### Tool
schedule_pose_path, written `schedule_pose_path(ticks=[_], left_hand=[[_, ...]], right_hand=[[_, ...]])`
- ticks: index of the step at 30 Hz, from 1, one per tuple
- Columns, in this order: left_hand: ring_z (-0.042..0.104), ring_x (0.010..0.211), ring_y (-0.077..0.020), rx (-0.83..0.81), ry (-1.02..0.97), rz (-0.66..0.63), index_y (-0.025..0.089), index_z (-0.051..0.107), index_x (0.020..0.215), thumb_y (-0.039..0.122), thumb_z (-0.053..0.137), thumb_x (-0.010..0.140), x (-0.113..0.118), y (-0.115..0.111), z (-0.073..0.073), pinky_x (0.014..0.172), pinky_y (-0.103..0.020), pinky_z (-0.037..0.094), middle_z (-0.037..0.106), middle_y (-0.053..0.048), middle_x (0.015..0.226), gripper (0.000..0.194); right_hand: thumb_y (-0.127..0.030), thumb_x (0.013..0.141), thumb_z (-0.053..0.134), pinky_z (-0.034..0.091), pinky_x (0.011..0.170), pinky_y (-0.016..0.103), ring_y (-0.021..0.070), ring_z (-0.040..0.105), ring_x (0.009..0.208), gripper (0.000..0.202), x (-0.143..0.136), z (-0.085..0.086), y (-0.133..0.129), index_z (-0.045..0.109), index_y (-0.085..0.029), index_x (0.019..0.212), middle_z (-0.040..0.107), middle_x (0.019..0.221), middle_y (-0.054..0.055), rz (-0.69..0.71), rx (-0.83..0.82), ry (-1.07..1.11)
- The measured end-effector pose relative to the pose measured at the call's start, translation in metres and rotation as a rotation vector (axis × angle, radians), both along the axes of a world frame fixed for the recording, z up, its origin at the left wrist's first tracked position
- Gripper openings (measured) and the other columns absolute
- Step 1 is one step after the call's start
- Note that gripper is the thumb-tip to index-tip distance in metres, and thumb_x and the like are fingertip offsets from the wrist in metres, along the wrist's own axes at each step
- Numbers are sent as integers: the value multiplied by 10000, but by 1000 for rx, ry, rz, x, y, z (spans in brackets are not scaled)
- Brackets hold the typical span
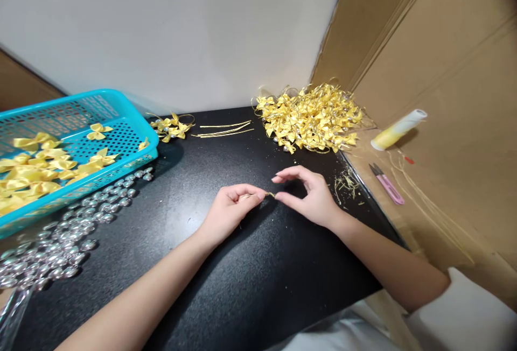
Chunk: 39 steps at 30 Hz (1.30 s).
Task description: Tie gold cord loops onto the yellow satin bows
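Observation:
My left hand [236, 204] is closed in a pinch over the middle of the black table. A short end of gold cord [270, 194] sticks out to the right from between its thumb and fingertips; the rest is hidden in the hand. Just to the right is my right hand [311, 195], its thumb and fingers apart. The right thumb tip is at the end of the cord, and whether it touches cannot be made out. Several gold cord pieces [226, 130] lie straight on the table beyond the hands.
A turquoise basket [155, 144] with yellow ribbon bows [52, 160] stands left, silver beads [76, 227] spread before it. Bows with beads and cords form a large pile [311, 119] and a small one [173, 126]. Right are cord scraps [347, 185], pink snips [388, 185] and a spool [399, 129].

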State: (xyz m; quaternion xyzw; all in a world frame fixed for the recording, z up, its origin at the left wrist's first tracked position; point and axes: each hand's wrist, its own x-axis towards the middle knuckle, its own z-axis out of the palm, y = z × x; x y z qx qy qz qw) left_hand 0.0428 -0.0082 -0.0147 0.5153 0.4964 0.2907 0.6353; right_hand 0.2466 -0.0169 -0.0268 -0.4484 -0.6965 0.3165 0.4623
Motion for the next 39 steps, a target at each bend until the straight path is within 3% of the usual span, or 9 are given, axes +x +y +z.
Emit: schedule_pose_path(ticks=[4, 10, 15, 22, 39], left_hand=[[247, 426, -55, 13, 11, 9, 131, 719, 794, 469, 696, 727, 1, -1, 0, 410, -190, 155, 334, 83, 442, 346], [266, 424, -59, 19, 18, 3, 133, 714, 755, 477, 701, 721, 3, -2, 1, 403, -191, 165, 351, 77, 436, 346], [262, 423, -56, 4, 26, -5, 134, 707, 769, 460, 696, 721, 3, -2, 5, 393, -186, 173, 362, 81, 447, 330], [285, 428, -60, 3, 56, -31, 137, 701, 770, 481, 686, 722, 3, -2, 3, 396, -182, 197, 384, 73, 461, 348], [262, 411, -56, -13, 64, -49, 141, 679, 750, 483, 684, 718, 2, -2, 2, 396, -186, 176, 362, 84, 451, 343]], right_hand=[[-212, 687, 822, 583, 865, 350, 200, 701, 973, 448, -10, 0, -4, 624, -217, 1089, 730, 1064, 64, 135, -39, 6], [-178, 764, 751, 620, 771, 306, 167, 744, 795, 221, -23, -11, -9, 659, -222, 959, 764, 888, 26, 6, -30, 174], [-162, 795, 720, 608, 705, 276, 154, 736, 715, 117, -19, -8, -9, 676, -227, 882, 765, 805, 4, -74, 123, 53], [-106, 788, 635, 574, 675, 266, 135, 688, 671, 186, -12, -3, -6, 622, -230, 927, 714, 772, -8, -76, 259, -79], [-56, 778, 544, 530, 662, 283, 138, 605, 670, 255, 0, -1, 1, 603, -244, 940, 601, 746, -17, -26, 321, -186]])
